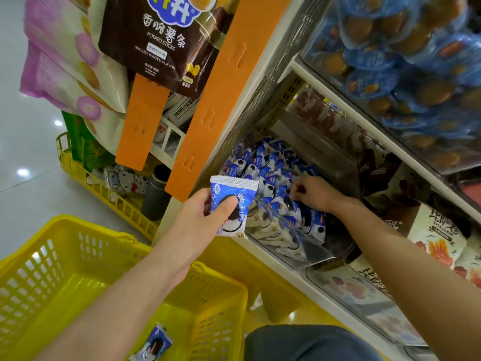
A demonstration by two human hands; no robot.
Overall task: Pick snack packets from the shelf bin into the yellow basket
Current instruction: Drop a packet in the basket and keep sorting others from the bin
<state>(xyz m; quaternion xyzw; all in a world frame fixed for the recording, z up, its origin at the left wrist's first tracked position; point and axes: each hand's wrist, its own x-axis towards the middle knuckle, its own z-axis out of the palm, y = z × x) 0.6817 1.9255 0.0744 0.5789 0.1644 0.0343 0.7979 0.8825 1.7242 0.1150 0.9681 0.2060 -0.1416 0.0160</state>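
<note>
My left hand [205,214] pinches a blue-and-white cookie snack packet [235,194] between thumb and fingers, just in front of the shelf and above the yellow basket [65,259]. My right hand [313,194] reaches into the clear shelf bin [309,252], its fingers curled down among several identical packets [270,175]; whether it holds one is hidden. One packet [154,343] lies on the basket's floor at the bottom centre.
A second yellow wire basket [91,178] with goods stands on the floor at left. Orange display strips [208,110] and hanging snack bags [153,40] crowd the upper left. Upper shelves hold blue cups [390,61]. My knee [307,343] is at the bottom.
</note>
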